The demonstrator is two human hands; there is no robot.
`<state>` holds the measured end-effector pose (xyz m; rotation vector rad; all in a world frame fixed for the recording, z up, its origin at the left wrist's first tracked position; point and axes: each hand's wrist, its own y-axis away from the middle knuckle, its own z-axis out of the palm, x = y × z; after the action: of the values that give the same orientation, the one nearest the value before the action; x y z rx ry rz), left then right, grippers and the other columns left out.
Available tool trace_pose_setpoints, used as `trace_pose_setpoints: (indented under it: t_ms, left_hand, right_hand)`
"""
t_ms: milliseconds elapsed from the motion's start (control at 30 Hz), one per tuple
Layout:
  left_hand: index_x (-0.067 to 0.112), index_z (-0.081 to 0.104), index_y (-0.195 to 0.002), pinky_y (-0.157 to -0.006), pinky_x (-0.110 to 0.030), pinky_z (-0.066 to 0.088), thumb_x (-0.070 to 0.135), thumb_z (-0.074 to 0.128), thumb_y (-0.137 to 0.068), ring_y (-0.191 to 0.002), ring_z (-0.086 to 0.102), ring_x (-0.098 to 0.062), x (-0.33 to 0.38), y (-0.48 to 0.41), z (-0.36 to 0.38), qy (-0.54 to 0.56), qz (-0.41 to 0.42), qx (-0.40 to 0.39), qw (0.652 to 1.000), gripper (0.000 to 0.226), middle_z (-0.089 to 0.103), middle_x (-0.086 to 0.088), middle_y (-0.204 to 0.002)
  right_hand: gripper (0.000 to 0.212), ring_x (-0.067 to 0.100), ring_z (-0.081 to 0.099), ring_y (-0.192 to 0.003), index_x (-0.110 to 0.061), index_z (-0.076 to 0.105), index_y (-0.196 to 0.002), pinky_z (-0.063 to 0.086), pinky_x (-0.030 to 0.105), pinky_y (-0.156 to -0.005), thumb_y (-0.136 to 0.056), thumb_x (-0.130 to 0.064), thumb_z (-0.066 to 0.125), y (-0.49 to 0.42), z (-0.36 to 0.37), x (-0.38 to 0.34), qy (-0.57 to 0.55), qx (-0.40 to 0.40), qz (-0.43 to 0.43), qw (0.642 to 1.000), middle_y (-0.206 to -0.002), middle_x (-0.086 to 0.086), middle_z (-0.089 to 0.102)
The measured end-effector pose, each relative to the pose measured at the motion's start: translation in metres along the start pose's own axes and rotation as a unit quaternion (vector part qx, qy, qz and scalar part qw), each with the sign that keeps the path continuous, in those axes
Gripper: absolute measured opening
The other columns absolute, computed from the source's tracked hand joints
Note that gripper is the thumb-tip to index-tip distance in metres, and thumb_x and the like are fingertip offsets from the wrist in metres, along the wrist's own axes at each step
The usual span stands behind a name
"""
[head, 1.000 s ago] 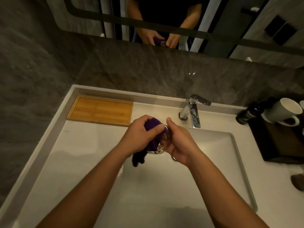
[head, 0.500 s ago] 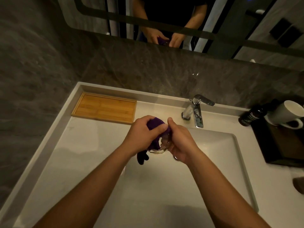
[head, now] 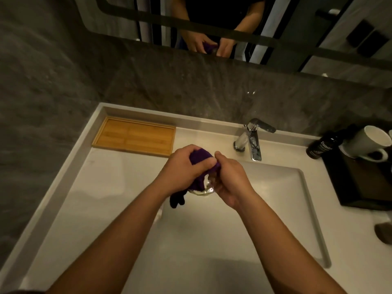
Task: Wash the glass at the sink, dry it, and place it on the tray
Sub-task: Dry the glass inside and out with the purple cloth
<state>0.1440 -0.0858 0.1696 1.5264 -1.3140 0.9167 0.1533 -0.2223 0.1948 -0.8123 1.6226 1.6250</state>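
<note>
- the left hand [head: 182, 168] pressed a purple cloth [head: 200, 158] over the glass [head: 204, 187], its fingers closed around cloth and rim.
- the right hand [head: 230, 181] gripped the glass from the other side, fingers wrapped on its wall; the glass hung above the sink [head: 305, 187], well apart from the tray [head: 135, 136].
- judged as the drying step: turning the glass against the cloth, with the cloth pushed inside as well, would dry it best; a firm right-hand grip guards against a wet slip.
- the glass looked clear, round and glossy; the cloth soft and nubby, one end dangling.
- the tray was flat slatted wood with a low rim, on the smooth pale bench [head: 89, 198].
</note>
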Motion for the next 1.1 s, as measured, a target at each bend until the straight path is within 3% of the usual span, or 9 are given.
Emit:
trace_pose_setpoints:
  t_ms: [100, 233, 367, 467, 700, 800, 933, 1000, 1100]
  left_hand:
    - [0.026, 0.065, -0.116, -0.082, -0.031, 0.059, 0.047, 0.075, -0.084, -0.099, 0.066, -0.010, 0.000, 0.003, 0.010, 0.078, 0.014, 0.109, 0.991, 0.040, 0.070, 0.008, -0.105]
    - [0.019, 0.061, -0.126, -0.082, -0.029, 0.062, 0.050, 0.066, -0.091, -0.106, 0.067, -0.018, 0.001, 0.025, 0.050, 0.207, -0.049, 0.341, 0.916, 0.048, 0.070, -0.001, -0.116]
    - [0.024, 0.063, -0.119, -0.081, -0.026, 0.057, 0.046, 0.067, -0.091, -0.101, 0.065, -0.013, -0.007, 0.017, 0.019, 0.081, 0.000, 0.176, 0.981, 0.036, 0.068, 0.008, -0.106]
    - [0.031, 0.059, -0.125, -0.083, -0.023, 0.054, 0.044, 0.071, -0.089, -0.106, 0.061, -0.009, -0.002, 0.009, -0.003, -0.004, 0.034, 0.003, 0.999, 0.040, 0.063, 0.015, -0.110]
    - [0.016, 0.054, -0.135, -0.069, -0.006, 0.052, 0.042, 0.072, -0.088, -0.108, 0.061, -0.013, 0.009, 0.037, 0.044, 0.196, -0.013, 0.346, 0.917, 0.057, 0.064, 0.001, -0.123]
    - [0.017, 0.056, -0.130, -0.070, -0.015, 0.054, 0.046, 0.071, -0.087, -0.105, 0.064, -0.014, 0.000, 0.033, 0.032, 0.160, -0.012, 0.297, 0.941, 0.053, 0.066, 0.002, -0.116]
    - [0.023, 0.056, -0.129, -0.079, -0.022, 0.055, 0.049, 0.073, -0.085, -0.104, 0.062, -0.011, -0.001, 0.014, -0.004, 0.016, 0.008, 0.064, 0.998, 0.053, 0.064, 0.008, -0.114]
    - [0.026, 0.057, -0.127, -0.079, -0.023, 0.056, 0.047, 0.074, -0.085, -0.102, 0.062, -0.009, 0.003, 0.014, 0.001, 0.036, 0.021, 0.090, 0.995, 0.050, 0.064, 0.010, -0.112]
    - [0.023, 0.059, -0.128, -0.075, -0.015, 0.056, 0.048, 0.073, -0.085, -0.103, 0.064, -0.010, 0.009, 0.030, 0.029, 0.145, -0.010, 0.289, 0.946, 0.051, 0.067, 0.008, -0.114]
  right_hand:
    - [0.035, 0.029, 0.073, -0.075, -0.006, 0.069, -0.090, 0.057, 0.044, -0.079, -0.108, -0.029, 0.050, 0.005, 0.012, 0.000, -0.061, 0.048, 0.007, 0.997, -0.086, 0.026, 0.076]
    - [0.034, 0.031, 0.077, -0.084, -0.011, 0.070, -0.092, 0.064, 0.050, -0.084, -0.108, -0.032, 0.049, 0.010, 0.033, 0.016, -0.183, 0.057, 0.010, 0.981, -0.090, 0.016, 0.080]
    - [0.038, 0.011, 0.069, -0.053, -0.011, 0.067, -0.087, 0.056, 0.027, -0.052, -0.110, -0.029, 0.044, 0.005, 0.009, 0.012, -0.107, -0.007, 0.012, 0.994, -0.058, 0.000, 0.072]
    - [0.037, 0.021, 0.076, -0.078, -0.011, 0.073, -0.094, 0.063, 0.042, -0.077, -0.110, -0.033, 0.047, 0.001, 0.001, 0.003, -0.030, -0.017, 0.013, 0.999, -0.078, 0.009, 0.081]
    - [0.032, 0.013, 0.069, -0.051, -0.013, 0.066, -0.090, 0.058, 0.038, -0.068, -0.108, -0.034, 0.050, 0.017, 0.029, 0.021, -0.211, 0.025, 0.012, 0.977, -0.055, -0.001, 0.069]
    - [0.039, 0.022, 0.076, -0.073, -0.005, 0.070, -0.109, 0.059, 0.041, -0.074, -0.109, -0.036, 0.047, 0.019, 0.020, 0.017, -0.168, -0.006, 0.011, 0.986, -0.081, 0.009, 0.082]
    - [0.043, 0.041, 0.074, -0.109, -0.002, 0.071, -0.119, 0.060, 0.053, -0.098, -0.108, -0.038, 0.049, 0.006, 0.004, 0.003, -0.061, -0.026, 0.012, 0.998, -0.112, 0.024, 0.079]
    - [0.040, 0.041, 0.075, -0.105, -0.003, 0.072, -0.111, 0.059, 0.053, -0.099, -0.108, -0.037, 0.051, 0.008, 0.011, 0.002, -0.079, 0.005, 0.011, 0.997, -0.107, 0.024, 0.080]
    - [0.039, 0.024, 0.077, -0.073, -0.006, 0.072, -0.103, 0.065, 0.039, -0.072, -0.108, -0.037, 0.050, 0.014, 0.030, 0.014, -0.170, 0.037, 0.003, 0.985, -0.079, 0.010, 0.079]
